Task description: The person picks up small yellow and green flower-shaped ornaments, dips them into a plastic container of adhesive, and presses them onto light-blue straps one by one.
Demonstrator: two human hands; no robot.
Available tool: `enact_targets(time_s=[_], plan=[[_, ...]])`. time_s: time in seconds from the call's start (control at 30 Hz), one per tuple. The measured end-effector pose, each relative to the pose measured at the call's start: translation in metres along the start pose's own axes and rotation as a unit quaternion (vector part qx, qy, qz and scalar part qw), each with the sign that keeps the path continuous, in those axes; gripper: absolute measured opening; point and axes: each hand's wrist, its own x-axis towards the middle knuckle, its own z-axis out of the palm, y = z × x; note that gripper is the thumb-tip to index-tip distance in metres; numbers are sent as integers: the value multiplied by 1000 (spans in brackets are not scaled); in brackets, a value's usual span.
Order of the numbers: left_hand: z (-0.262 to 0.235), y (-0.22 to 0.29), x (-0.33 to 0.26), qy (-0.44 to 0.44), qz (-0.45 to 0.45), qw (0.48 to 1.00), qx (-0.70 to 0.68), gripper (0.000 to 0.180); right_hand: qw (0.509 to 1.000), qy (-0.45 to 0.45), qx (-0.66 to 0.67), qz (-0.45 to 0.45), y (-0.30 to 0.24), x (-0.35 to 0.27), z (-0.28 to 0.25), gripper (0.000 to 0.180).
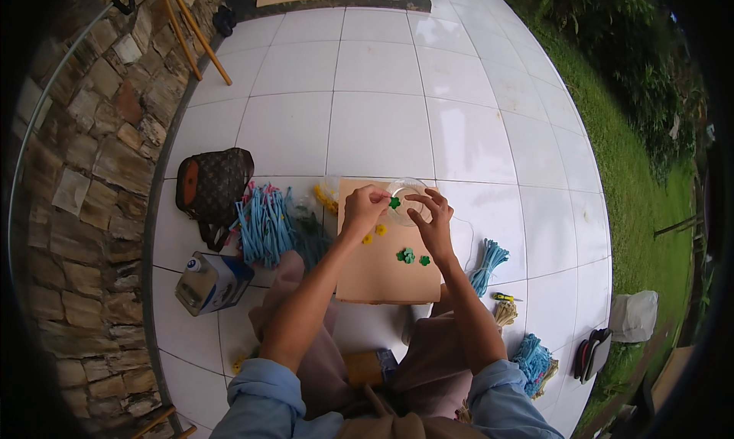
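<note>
My left hand point(367, 210) pinches a small green flower-shaped piece point(394, 203) at its fingertips. Close beside it, my right hand point(433, 216) has thumb and fingers curved and apart, with nothing visible between them. Both hands are over a brown cardboard sheet point(388, 280) between my knees. Under the fingers, near the sheet's far edge, stands a round clear container point(405, 184), partly hidden by the hands. More green flower pieces point(408, 255) lie on the cardboard nearer me, a few of them clustered. Yellow flower pieces point(381, 230) rest by my left wrist.
On the left are a bundle of light-blue stems point(267, 223), a brown patterned bag point(214, 185) and a metal can point(214, 284). A clear bag with yellow pieces point(326, 198) sits beyond the cardboard's left edge. At right lie blue bundles point(490, 265) and a yellow-handled screwdriver point(505, 297).
</note>
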Motion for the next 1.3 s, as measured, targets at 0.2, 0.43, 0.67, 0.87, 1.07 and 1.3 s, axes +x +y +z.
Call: enact_targets(time_s=[0.2, 0.43, 0.67, 0.87, 1.07, 1.3], plan=[[5, 15, -5, 8, 24, 996, -88, 12, 973, 112, -148, -136, -40, -8, -12, 27], [3, 20, -7, -6, -1, 992, -129, 12, 935, 121, -264, -205, -44, -9, -9, 33], [-3, 29, -10, -39, -68, 976, -201, 16, 944, 125, -235, -195, -47, -10, -3, 33], [-7, 26, -9, -49, -68, 972, -221, 17, 973, 121, -138, -137, -46, -9, 1, 26], [-7, 25, -9, -42, -49, 976, -210, 16, 996, 83, 20, -2, -48, -7, -7, 18], [-37, -28, -20, -30, 48, 950, 308, 8, 992, -79, -90, -39, -10, -6, -25, 20]])
